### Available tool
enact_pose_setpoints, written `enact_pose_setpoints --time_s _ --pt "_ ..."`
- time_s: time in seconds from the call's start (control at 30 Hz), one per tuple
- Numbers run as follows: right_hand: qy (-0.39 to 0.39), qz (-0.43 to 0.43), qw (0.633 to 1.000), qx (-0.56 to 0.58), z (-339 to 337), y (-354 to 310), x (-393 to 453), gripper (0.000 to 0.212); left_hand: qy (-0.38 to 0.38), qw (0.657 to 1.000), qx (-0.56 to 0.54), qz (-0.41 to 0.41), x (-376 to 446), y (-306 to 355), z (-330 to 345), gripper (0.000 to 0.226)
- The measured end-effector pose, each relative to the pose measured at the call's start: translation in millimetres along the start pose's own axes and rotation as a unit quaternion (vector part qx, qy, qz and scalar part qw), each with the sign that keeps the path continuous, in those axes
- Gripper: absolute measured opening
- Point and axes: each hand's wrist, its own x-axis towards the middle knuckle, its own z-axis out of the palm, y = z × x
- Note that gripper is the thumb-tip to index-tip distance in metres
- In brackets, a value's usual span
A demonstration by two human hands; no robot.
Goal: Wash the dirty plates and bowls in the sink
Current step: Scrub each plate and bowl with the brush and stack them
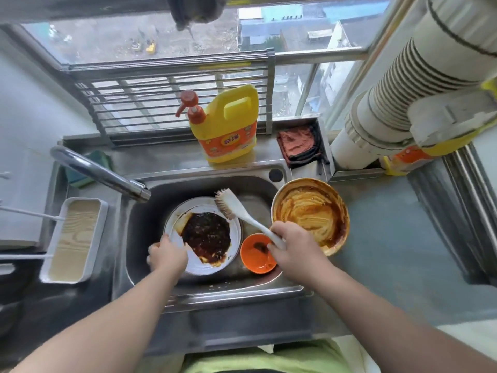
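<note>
A white plate (236, 230) smeared with dark sauce lies in the steel sink (139, 224). My left hand (167, 255) grips the plate's near-left rim. My right hand (293, 246) holds the handle of a white dish brush (236, 208), whose bristle head hangs over the plate's far-right edge. A small orange bowl (255, 262) with residue sits in the sink right of the plate, partly hidden by my right hand. A large bowl (312, 211) coated in orange-brown sauce rests on the sink's right rim.
The faucet (99, 172) reaches over the sink from the left; no water is visible. A yellow detergent bottle (228, 125) stands behind the sink, with a folded cloth (298, 144) to its right. A white tray (75, 238) sits left of the sink. A green sponge (80, 176) lies behind the faucet.
</note>
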Motion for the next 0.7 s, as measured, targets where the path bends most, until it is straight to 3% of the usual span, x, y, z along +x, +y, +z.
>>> enact_pose_setpoints --time_s 0.13,0.33,0.57,0.7 --pt "-0.089 0.028 0.996 0.014 65 -23 34 0.016 -0.008 1.000 0.003 0.025 26 -22 -1 0.054" --pt "-0.122 0.065 0.990 0.030 108 -12 77 0.030 -0.019 0.998 -0.039 0.042 40 -27 5 0.049" --pt "-0.087 0.111 0.987 0.075 123 -10 87 0.028 -0.074 0.993 -0.091 0.008 54 -23 12 0.024" --pt "-0.039 0.128 0.987 0.094 115 -22 82 0.025 -0.201 0.922 -0.323 -0.071 44 -19 8 0.020"
